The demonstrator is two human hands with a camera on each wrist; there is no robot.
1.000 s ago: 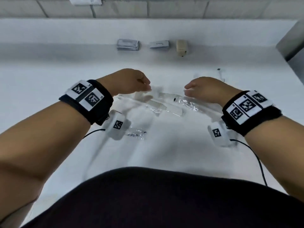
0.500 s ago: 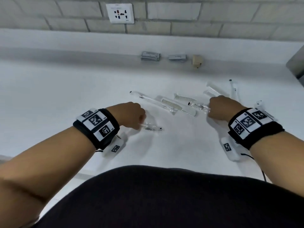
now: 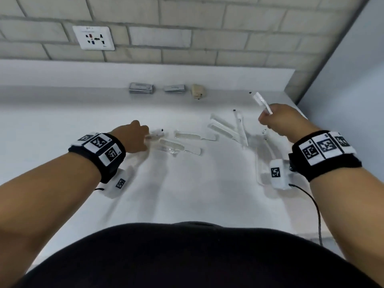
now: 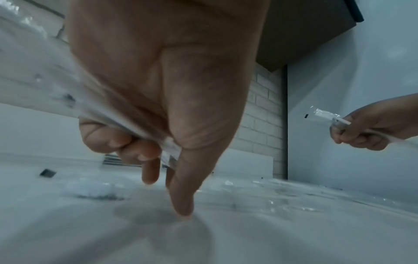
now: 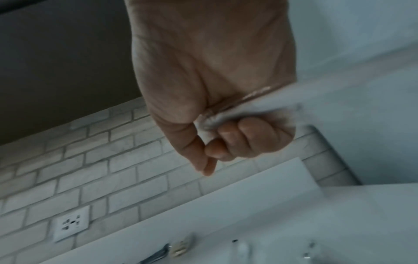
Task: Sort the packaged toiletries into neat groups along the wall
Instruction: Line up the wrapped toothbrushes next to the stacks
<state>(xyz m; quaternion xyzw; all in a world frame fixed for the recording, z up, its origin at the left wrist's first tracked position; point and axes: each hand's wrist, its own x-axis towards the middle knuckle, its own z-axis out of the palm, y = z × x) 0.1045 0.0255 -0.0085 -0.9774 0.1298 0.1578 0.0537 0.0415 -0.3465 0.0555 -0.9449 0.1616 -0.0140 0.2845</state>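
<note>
Right hand was raised above the right side of the white tabletop, fingers curled around the lower end of a wrapped toothbrush; the brush head pointed up and away toward the wall. The right wrist view confirmed a clenched grip on the clear wrapper, though blurred.

Left hand was low over the tabletop, fingers pinching a clear plastic packet with a small black mark at its far end; contents not discernible. In the left wrist view the thumb pointed down, apparently touching the surface.

Loose items on the tabletop between the hands: two wrapped combs lying side by side just right of the left hand, and further right a cluster of wrapped combs and toothbrushes lying at angles, some overlapping.

Along the wall ledge: a stack of grey sachets, beside it a smaller grey packet, then a beige packaged item, each slightly apart. A wall socket sat on the brick wall above.
</note>
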